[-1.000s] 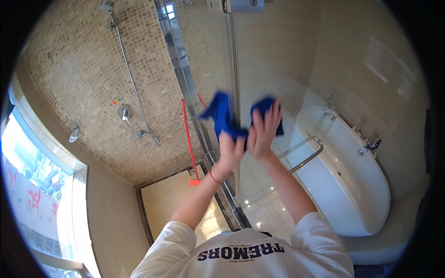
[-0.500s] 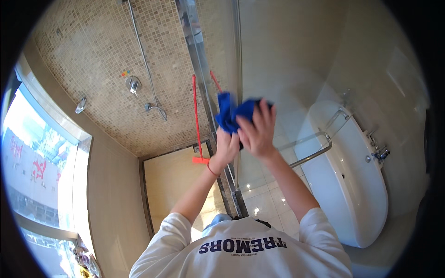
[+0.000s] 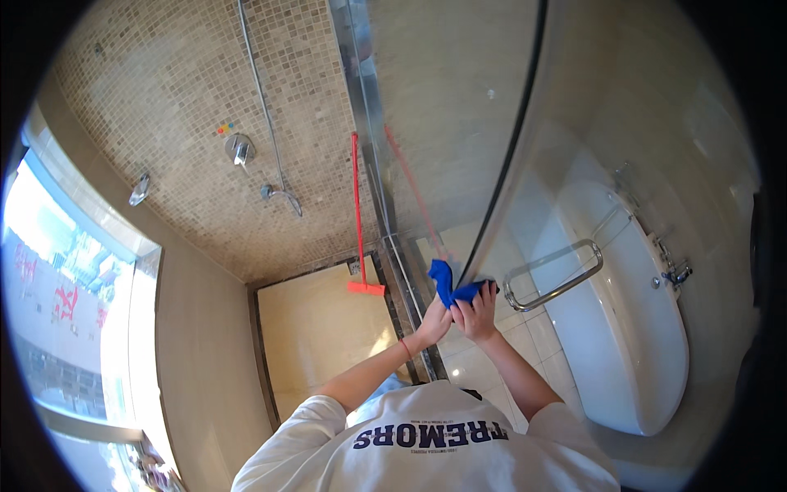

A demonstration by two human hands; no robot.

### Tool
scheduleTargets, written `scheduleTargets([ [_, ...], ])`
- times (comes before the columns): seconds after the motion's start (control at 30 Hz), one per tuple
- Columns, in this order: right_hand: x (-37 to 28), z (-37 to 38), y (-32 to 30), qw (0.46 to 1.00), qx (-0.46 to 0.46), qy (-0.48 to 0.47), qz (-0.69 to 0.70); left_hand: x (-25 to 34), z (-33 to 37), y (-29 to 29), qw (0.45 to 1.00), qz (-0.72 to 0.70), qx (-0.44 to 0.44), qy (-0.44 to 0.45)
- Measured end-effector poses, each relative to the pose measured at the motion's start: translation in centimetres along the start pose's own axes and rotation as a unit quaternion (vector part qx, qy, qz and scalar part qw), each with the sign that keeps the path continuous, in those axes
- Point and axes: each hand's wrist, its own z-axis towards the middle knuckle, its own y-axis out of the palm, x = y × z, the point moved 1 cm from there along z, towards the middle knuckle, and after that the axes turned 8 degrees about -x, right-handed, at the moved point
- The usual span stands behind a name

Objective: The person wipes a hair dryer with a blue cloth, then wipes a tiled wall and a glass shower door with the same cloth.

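A blue cloth (image 3: 443, 280) is folded around the lower visible end of a glass door's dark edge strip (image 3: 510, 148). My left hand (image 3: 434, 321) is closed on the cloth from the left side of the edge. On the other side, my right hand (image 3: 479, 315) presses the cloth, its fingers bent over it. Both hands are close together, and the cloth partly hides the fingertips. The glass door (image 3: 443, 107) extends up and away from them. A curved metal door handle (image 3: 566, 287) lies just right of my right hand.
A red long-handled floor tool (image 3: 358, 213) leans by the mosaic wall (image 3: 188, 98), its red head on the shower floor (image 3: 311, 320). The shower mixer (image 3: 239, 149) and hose are mounted there. At right stands a white bathtub (image 3: 631, 328); a bright window (image 3: 65, 287) is at left.
The glass door has swung to the right with its handle. Both hands and the cloth have moved down and right along the door's edge, nearer my body.
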Motion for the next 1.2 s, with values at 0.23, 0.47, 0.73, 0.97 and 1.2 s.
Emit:
scheduleTargets([
  [0.23,-1.1,12.9,-6.8,0.981,0.179,0.060,-0.040,10.3,11.4,-8.1,0.974,0.111,0.021,0.198],
  [0.47,-5.0,25.8,-12.7,0.923,0.233,0.169,-0.254,21.9,21.7,-12.2,0.949,0.091,0.199,0.228],
  [0.73,-4.1,17.2,-5.9,0.879,0.208,0.224,-0.367,7.7,13.6,-8.6,0.996,0.031,0.089,-0.005],
  [0.97,-7.2,16.5,-3.7,0.880,0.288,0.179,-0.333,7.4,11.7,-10.0,0.998,-0.019,0.055,-0.001],
  [1.2,-5.5,16.8,2.7,0.897,0.059,0.297,-0.321,4.3,14.9,-12.4,0.998,-0.030,0.058,-0.011],
])
